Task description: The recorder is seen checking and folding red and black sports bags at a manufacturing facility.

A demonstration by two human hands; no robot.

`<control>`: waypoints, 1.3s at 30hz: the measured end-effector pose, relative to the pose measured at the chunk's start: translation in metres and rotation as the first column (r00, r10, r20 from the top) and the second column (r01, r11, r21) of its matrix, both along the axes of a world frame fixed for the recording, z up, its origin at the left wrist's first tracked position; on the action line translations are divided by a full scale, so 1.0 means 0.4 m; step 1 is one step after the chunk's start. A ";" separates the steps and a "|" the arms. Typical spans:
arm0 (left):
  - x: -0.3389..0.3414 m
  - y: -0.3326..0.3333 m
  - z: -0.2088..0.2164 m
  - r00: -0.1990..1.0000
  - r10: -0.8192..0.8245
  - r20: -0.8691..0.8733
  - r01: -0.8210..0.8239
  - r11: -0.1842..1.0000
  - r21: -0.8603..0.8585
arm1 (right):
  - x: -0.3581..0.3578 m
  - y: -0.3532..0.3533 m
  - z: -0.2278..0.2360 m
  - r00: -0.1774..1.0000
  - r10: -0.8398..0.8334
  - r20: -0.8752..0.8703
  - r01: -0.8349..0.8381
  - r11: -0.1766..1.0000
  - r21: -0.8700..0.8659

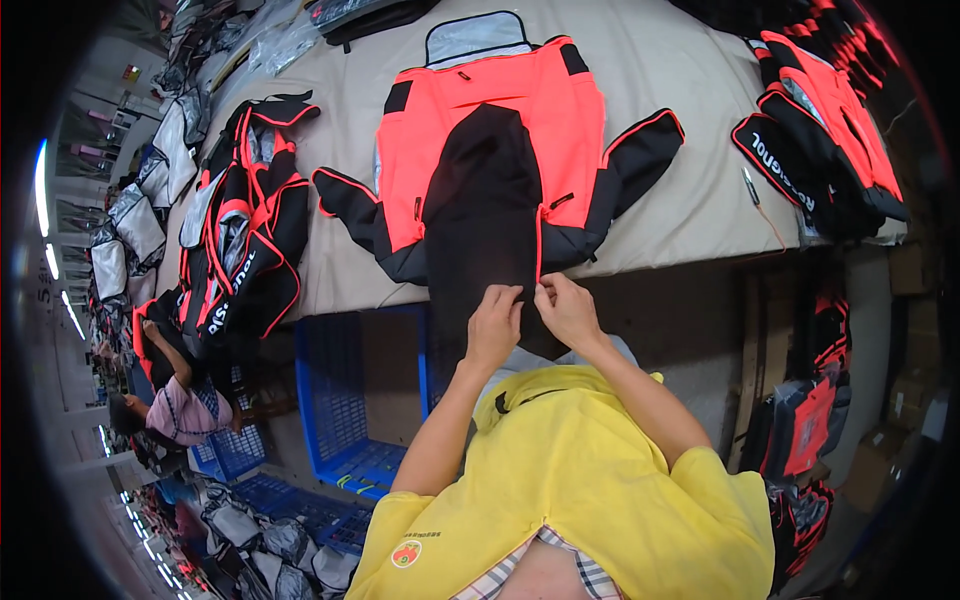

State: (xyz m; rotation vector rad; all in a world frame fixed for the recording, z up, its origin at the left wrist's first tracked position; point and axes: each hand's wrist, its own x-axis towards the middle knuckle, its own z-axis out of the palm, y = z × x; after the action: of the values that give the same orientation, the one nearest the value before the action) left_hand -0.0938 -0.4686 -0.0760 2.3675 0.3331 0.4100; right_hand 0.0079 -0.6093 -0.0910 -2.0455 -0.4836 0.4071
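Note:
A coral and black bag body (485,85), probably a backpack, lies spread on the table in front of me. Its long black fabric panel (483,225), with coral piping down the right side, hangs over the table's near edge. My left hand (494,325) is closed, fingertips pinching the panel near that piped edge. Close to its right, my right hand (569,312) pinches the same edge with thumb and fingers. The fingertips hide exactly what lies between them. Black side flaps (645,155) with coral trim stick out on both sides of the bag.
Similar coral and black bag pieces lie at left (250,220) and right (820,130) on the cloth-covered table (690,235). A small pen-like tool (750,188) with an orange cord rests near the right pile. Below stands a blue crate (308,400). Another person (185,410) works at far left.

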 end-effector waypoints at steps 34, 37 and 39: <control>0.076 0.013 0.009 0.937 0.029 -0.347 -0.192 0.875 -0.445 | -0.010 -0.038 -0.068 0.919 0.137 -0.369 -0.023 0.955 0.297; 0.078 0.002 0.017 0.959 0.016 -0.284 -0.135 0.905 -0.404 | -0.002 -0.044 -0.069 0.908 0.166 -0.384 -0.055 0.958 0.283; 0.073 -0.009 0.017 0.973 -0.005 -0.230 -0.080 0.932 -0.355 | -0.008 -0.041 -0.071 0.881 0.177 -0.438 -0.019 0.940 0.341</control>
State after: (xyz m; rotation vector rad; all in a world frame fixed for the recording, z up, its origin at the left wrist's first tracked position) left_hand -0.0647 -0.4722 -0.0690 2.0466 0.5150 0.0802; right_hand 0.0048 -0.6259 -0.1193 -1.5343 -0.3328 0.8014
